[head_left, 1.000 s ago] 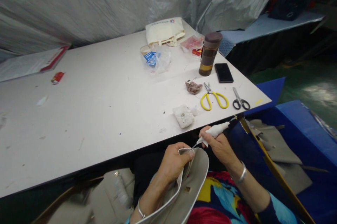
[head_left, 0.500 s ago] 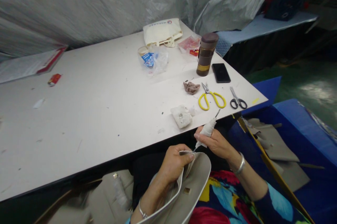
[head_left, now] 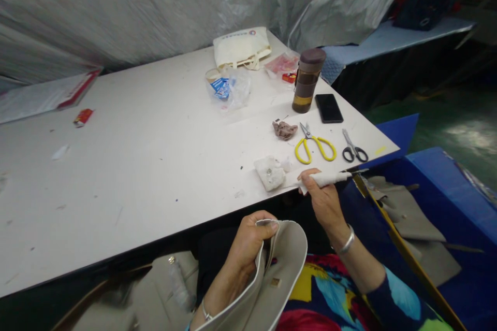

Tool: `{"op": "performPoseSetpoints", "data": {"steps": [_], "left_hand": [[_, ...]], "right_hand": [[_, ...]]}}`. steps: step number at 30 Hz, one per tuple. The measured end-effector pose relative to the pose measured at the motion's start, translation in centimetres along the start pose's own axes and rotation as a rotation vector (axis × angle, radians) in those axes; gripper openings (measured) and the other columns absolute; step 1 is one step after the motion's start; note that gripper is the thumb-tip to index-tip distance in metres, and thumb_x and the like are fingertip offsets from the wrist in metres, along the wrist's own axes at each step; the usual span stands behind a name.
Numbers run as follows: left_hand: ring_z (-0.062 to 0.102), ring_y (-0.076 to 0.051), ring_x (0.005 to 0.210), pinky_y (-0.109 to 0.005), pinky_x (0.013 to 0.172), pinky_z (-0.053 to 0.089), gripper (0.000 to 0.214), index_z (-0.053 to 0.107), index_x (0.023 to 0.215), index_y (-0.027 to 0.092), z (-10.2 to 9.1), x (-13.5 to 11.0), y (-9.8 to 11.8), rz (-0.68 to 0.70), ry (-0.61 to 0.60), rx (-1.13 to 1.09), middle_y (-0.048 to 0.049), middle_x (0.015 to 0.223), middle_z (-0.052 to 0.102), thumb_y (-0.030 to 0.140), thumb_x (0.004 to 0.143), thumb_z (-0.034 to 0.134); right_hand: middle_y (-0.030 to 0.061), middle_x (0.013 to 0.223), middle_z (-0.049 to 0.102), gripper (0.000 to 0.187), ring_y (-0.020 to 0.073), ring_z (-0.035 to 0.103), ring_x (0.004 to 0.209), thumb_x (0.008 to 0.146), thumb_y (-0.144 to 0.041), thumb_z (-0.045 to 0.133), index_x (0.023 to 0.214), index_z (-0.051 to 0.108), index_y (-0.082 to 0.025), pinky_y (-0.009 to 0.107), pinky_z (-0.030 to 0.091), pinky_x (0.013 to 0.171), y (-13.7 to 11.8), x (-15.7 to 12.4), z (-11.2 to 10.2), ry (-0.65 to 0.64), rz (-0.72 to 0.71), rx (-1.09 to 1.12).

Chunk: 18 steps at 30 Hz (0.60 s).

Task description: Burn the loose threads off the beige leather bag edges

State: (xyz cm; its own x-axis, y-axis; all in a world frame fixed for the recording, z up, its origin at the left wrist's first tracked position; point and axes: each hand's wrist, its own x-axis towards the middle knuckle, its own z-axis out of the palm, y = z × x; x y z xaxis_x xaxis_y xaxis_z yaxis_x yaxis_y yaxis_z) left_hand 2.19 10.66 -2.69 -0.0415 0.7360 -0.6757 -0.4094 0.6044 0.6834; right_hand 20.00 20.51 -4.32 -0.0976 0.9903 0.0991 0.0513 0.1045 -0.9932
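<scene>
A beige bag [head_left: 289, 253] with a curved flap and a small gold metal fitting stands in front of me, tilted. My left hand [head_left: 250, 240] grips its upper edge, thumb on the inner layers. In my right hand [head_left: 322, 196] is a slim tool with a white-wrapped handle [head_left: 324, 179] and thin metal ends. It lies nearly level above the table's front edge, its left tip close to a crumpled white pad [head_left: 269, 174] with a small round spot on it. Whether the tip touches the pad I cannot tell.
On the white table [head_left: 135, 175] lie yellow-handled scissors [head_left: 310, 145], black-handled scissors [head_left: 352, 149], a phone [head_left: 329, 108], a brown bottle [head_left: 308, 81], a crumpled brown piece [head_left: 285, 130], and a cloth bag [head_left: 241, 47]. A blue bin [head_left: 435, 181] with beige pieces stands at right.
My right hand has moved up, away from the bag's edge to the white pad, turning the tool from steep to nearly level. My left hand still holds the bag, its edge slightly lower.
</scene>
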Motion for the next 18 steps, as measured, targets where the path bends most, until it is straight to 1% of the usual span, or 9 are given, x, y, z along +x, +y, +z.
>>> {"op": "performPoseSetpoints", "data": {"steps": [3, 6, 9, 14, 18], "left_hand": [[0.054, -0.013, 0.053, -0.025, 0.056, 0.040, 0.040, 0.069, 0.075, 0.016, -0.5, 0.5, -0.5, 0.005, 0.042, -0.072, 0.0012, 0.059, 0.065, 0.037, 0.053, 0.094], [0.055, -0.013, 0.054, -0.025, 0.058, 0.042, 0.043, 0.068, 0.079, 0.015, -1.1, 0.8, -0.7, 0.002, 0.042, -0.143, 0.0016, 0.061, 0.065, 0.037, 0.053, 0.095], [0.055, -0.013, 0.054, -0.026, 0.059, 0.043, 0.043, 0.067, 0.079, 0.015, -1.5, 0.8, -0.5, -0.012, 0.021, -0.192, 0.0017, 0.061, 0.065, 0.035, 0.054, 0.096], [0.057, -0.014, 0.056, -0.026, 0.060, 0.043, 0.045, 0.067, 0.078, 0.015, -1.7, 0.5, 0.1, -0.033, 0.017, -0.209, -0.0003, 0.062, 0.069, 0.032, 0.051, 0.099], [0.057, -0.014, 0.055, -0.026, 0.061, 0.044, 0.046, 0.069, 0.076, 0.013, -1.7, 0.5, 0.4, -0.041, 0.006, -0.210, -0.0010, 0.061, 0.068, 0.033, 0.049, 0.100]], "right_hand": [[-0.0004, 0.075, 0.059, 0.029, 0.0178, 0.056, 0.073, 0.102, -0.047, 0.060, 0.091, 0.065, -0.020, 0.032, 0.046, 0.077, -0.6, 1.3, 0.4, 0.050, -0.093, -0.117], [0.0013, 0.080, 0.061, 0.031, 0.0185, 0.057, 0.077, 0.102, -0.048, 0.059, 0.090, 0.065, -0.020, 0.034, 0.047, 0.083, -0.7, 2.2, 0.8, 0.034, -0.159, -0.177], [0.0019, 0.081, 0.063, 0.033, 0.0188, 0.059, 0.077, 0.101, -0.050, 0.060, 0.090, 0.066, -0.019, 0.034, 0.048, 0.082, -0.4, 2.6, 1.1, 0.009, -0.161, -0.177], [0.0021, 0.082, 0.065, 0.032, 0.0194, 0.062, 0.077, 0.100, -0.049, 0.061, 0.090, 0.066, -0.019, 0.031, 0.049, 0.078, -0.3, 3.0, 1.2, -0.041, -0.163, -0.187], [0.0021, 0.083, 0.066, 0.030, 0.0197, 0.063, 0.078, 0.101, -0.048, 0.061, 0.091, 0.066, -0.020, 0.030, 0.049, 0.077, -0.7, 3.3, 1.2, -0.092, -0.213, -0.275]]}}
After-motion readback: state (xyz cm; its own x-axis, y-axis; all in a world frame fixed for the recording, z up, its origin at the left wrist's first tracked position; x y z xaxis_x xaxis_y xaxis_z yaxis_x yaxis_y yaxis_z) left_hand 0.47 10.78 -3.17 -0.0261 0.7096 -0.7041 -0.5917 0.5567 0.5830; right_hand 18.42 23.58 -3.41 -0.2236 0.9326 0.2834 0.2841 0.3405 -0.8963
